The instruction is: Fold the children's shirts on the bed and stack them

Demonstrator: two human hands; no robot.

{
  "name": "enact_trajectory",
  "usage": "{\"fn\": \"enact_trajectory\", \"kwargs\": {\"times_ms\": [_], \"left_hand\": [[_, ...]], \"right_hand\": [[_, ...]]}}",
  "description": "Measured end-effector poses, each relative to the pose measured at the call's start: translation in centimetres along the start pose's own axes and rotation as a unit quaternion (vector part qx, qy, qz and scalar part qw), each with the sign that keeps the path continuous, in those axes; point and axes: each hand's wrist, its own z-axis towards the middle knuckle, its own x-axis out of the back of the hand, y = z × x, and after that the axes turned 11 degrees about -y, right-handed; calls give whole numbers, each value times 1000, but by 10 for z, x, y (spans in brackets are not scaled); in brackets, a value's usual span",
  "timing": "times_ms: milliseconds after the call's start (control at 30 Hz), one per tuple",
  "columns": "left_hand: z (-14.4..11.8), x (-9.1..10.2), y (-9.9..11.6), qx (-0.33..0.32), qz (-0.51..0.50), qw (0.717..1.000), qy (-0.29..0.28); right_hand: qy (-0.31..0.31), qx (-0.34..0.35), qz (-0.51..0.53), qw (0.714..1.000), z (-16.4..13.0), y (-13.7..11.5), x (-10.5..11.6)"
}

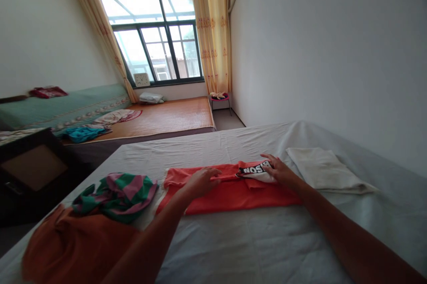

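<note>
An orange-red shirt [233,197] lies partly folded on the white sheet, long side across my front. Its far edge is turned over, and a black and white panel with printed letters [255,169] shows near its right end. My left hand [204,180] rests over the left half of the shirt, fingers stretched out. My right hand [277,170] is over the lettered panel, its fingers spread. Neither hand visibly grips the cloth; whether the fingertips press on it I cannot tell.
A folded off-white cloth [322,169] lies right of the shirt. At left are a crumpled green and pink striped garment [128,192] and a brown-orange garment [76,248]. Beyond the sheet [213,141] stands a bed with a woven mat [173,115]; a wall [327,61] rises at right.
</note>
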Motion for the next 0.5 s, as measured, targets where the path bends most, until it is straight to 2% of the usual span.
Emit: {"fn": "enact_trajectory", "kwargs": {"times_ms": [67, 133, 200, 267, 333, 400, 433, 500], "left_hand": [[9, -13, 2, -12, 23, 999, -20], [12, -25, 1, -19, 32, 999, -4], [11, -35, 0, -25, 23, 999, 26], [7, -38, -1, -43, -1, 999, 33], [0, -32, -6, -63, -29, 997, 19], [-9, -18, -20, -49, -32, 998, 15], [-14, -10, -30, -16, -19, 999, 28], [-27, 7, -56, 101, 23, 991, 83]], "right_hand": [[-9, 19, 31, 999, -2, -1, 5], [-19, 27, 38, 999, -5, 2, 10], [-28, 21, -7, 999, -9, 4, 13], [9, 16, -115, 993, -13, 3, 15], [83, 27, -240, 967, -17, -4, 13], [115, 64, -312, 941, -19, -15, 8], [95, 91, -323, 937, -20, -21, 4], [2, 149, -316, 937, -23, -31, -7]]}}
